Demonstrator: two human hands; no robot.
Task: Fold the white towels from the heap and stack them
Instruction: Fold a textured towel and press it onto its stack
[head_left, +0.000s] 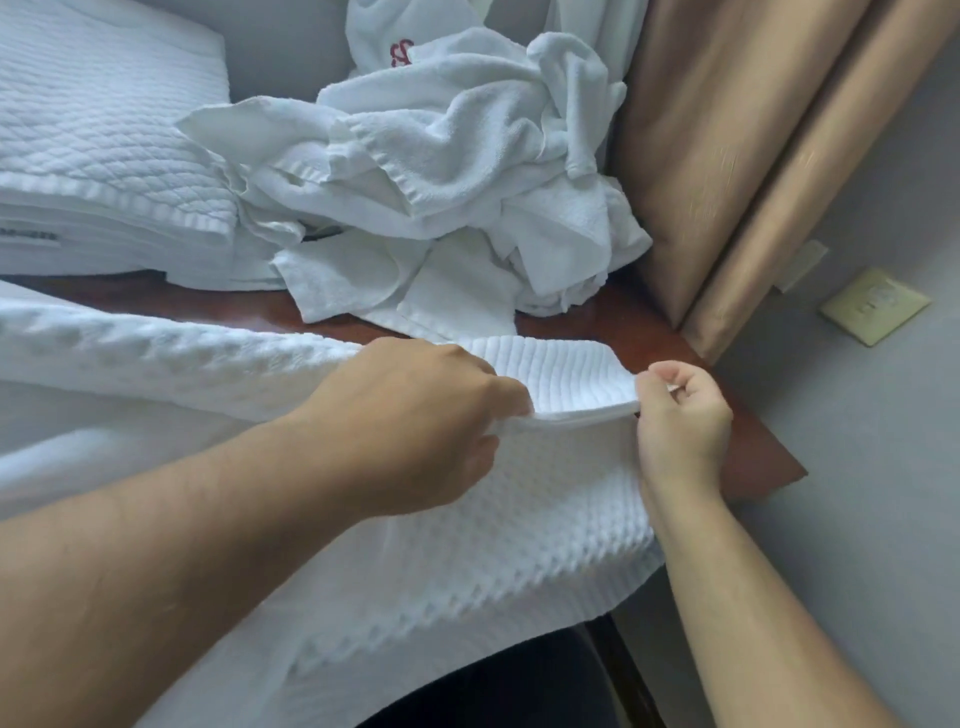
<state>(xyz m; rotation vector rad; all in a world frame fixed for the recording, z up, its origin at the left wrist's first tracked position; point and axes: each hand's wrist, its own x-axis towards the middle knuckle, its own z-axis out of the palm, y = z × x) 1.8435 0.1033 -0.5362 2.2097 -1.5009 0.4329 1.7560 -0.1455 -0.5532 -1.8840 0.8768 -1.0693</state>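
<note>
Both of our hands grasp one white towel (467, 545). Our left hand (415, 421) has its fingers curled round the raised edge, and our right hand (680, 415) pinches the corner beside it. We see a waffle weave with a ribbed band (550, 374) at the end, lifted taut between our hands. The rest spreads under our forearms over the reddish-brown table (649, 322) and hangs off its near side. Beyond our hands lies the crumpled heap (457, 171), with the folded stack (104, 156) to its left.
</note>
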